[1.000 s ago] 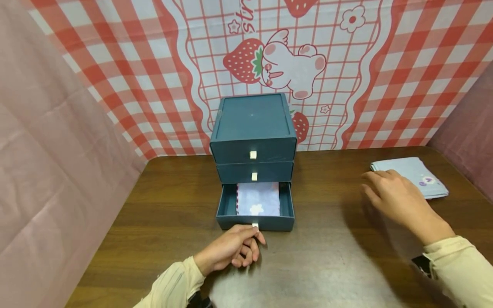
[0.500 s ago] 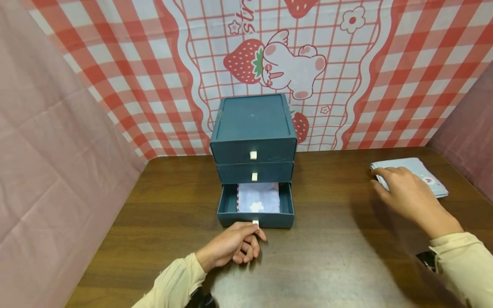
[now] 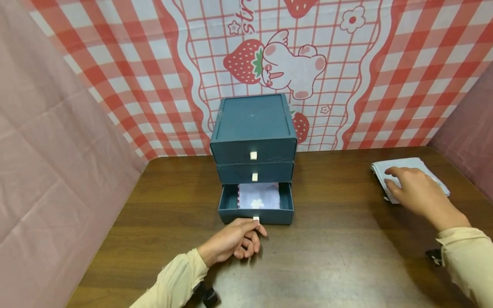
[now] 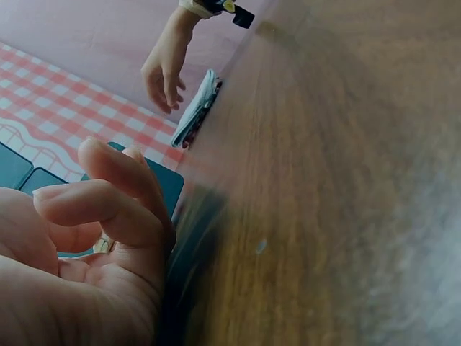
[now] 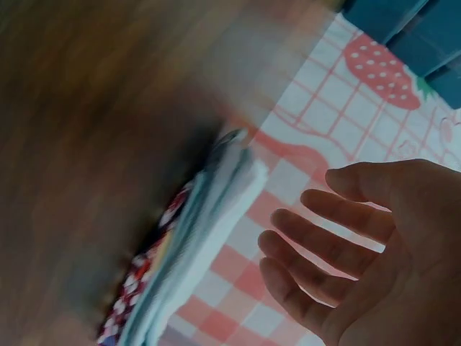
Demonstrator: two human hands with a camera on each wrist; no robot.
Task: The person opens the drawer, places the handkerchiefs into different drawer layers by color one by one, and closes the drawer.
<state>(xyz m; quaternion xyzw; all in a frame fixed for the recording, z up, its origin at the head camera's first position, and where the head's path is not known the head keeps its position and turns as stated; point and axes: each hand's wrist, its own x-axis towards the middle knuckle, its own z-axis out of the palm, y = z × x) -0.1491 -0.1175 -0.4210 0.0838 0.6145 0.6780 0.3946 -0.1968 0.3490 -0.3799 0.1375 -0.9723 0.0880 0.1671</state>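
Observation:
My left hand pinches the pale knob of the bottom drawer, with the thumb on it and the other fingers curled below. The drawer stands partly pulled out of a dark teal drawer cabinet. Inside it lies a folded pale cloth with a white flower and a red-striped edge. Over on the right, my right hand hovers above folded cloths, pale ones over a red patterned layer. Its fingers are spread and relaxed, holding nothing, with a gap to the stack in the right wrist view.
The wooden table carries everything. Behind the cabinet hangs a red-and-white checked cloth with strawberries. Pink curtains border both sides. The upper drawer and middle drawer are closed.
My left hand has pushed the bottom drawer a little further in. My right hand has moved right, over the folded cloths; their near left edge has shifted and now sticks out toward me.

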